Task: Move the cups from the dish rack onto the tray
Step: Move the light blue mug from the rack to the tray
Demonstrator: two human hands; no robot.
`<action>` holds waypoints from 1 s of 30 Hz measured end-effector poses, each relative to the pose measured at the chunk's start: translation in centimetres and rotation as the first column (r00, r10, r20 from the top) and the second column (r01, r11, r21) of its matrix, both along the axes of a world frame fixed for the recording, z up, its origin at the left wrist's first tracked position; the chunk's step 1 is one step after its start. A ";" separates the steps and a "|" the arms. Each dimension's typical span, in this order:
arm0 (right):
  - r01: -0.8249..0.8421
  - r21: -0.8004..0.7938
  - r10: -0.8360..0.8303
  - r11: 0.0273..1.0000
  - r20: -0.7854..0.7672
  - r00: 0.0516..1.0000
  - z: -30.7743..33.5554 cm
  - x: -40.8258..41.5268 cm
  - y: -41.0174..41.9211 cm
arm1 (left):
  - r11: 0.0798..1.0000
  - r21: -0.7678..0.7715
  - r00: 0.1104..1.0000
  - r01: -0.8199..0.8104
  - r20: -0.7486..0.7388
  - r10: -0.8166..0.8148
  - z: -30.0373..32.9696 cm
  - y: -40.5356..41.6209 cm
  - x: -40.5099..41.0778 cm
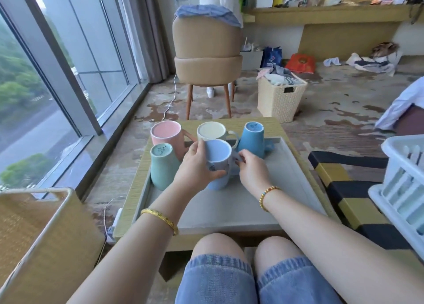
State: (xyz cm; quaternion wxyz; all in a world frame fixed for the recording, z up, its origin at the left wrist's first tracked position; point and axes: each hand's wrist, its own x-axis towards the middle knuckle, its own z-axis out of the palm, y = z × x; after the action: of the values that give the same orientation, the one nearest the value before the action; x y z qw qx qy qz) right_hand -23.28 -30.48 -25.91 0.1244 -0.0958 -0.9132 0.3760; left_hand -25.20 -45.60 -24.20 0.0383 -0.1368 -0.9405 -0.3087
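With the left hand (197,166) wrapped round the blue cup (218,166) and the right hand (249,173) pinching its handle, settle it flat on the tray (229,212), clear of the green cup (164,163).

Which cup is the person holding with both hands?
The light blue cup in the middle. The left hand wraps its side and the right hand pinches its handle. Nobody touches the other four cups.
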 end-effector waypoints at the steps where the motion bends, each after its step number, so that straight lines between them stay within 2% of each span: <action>1: 0.006 -0.018 -0.006 1.000 -0.008 1.000 0.0 -0.2 -0.1 | 0.999 -0.037 1.000 0.002 -0.003 -0.003 0.2 -0.1 -0.2; 7: -0.008 -0.077 0.005 0.997 -0.039 0.999 -0.1 -0.6 -0.5 | 0.946 -0.325 0.997 0.019 -0.070 -0.043 0.9 -0.6 -0.7; 10: -0.054 -0.096 0.054 0.994 -0.008 0.999 0.1 -0.5 -0.2 | 0.904 -0.427 0.994 -0.009 -0.104 -0.039 1.2 -0.8 -0.5; 13: -0.100 -0.156 0.110 0.983 0.056 0.992 0.8 -0.1 -0.7 | 0.907 -0.417 0.972 -0.056 -0.229 -0.046 1.6 -1.7 0.1; 16: -0.093 -0.227 0.085 0.970 -0.045 0.995 2.1 0.0 -2.2 | 0.929 -0.293 0.916 -0.227 -0.388 0.102 2.1 -3.8 0.4; 18: -0.127 -0.175 0.117 0.976 -0.064 0.991 2.7 -0.2 -3.1 | 0.893 -0.271 0.902 -0.359 -0.346 0.257 2.0 -5.3 0.5; 20: -0.170 -0.040 0.170 0.985 -0.001 0.985 3.0 -0.3 -3.9 | 0.872 -0.263 0.903 -0.413 -0.246 0.353 1.6 -6.4 0.7; 23: -0.176 0.117 0.170 0.977 0.058 0.984 2.7 -0.6 -4.7 | 0.885 -0.085 0.889 -0.457 -0.054 0.454 1.4 -6.8 0.7; 26: -0.151 0.172 0.142 0.974 0.059 0.988 2.5 -0.8 -4.8 | 0.866 0.020 0.865 -0.500 0.069 0.497 1.3 -6.7 0.0; 30: -0.132 0.190 0.128 0.973 0.034 0.991 2.1 -0.8 -4.9 | 0.864 0.062 0.865 -0.500 0.079 0.495 0.9 -6.6 -0.9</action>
State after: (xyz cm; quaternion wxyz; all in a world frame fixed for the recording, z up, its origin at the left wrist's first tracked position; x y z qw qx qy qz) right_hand -24.08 -35.34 -23.81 0.0982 -0.0275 -0.9508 0.2926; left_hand -26.10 -52.21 -23.34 0.0934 0.1213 -0.9314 -0.3301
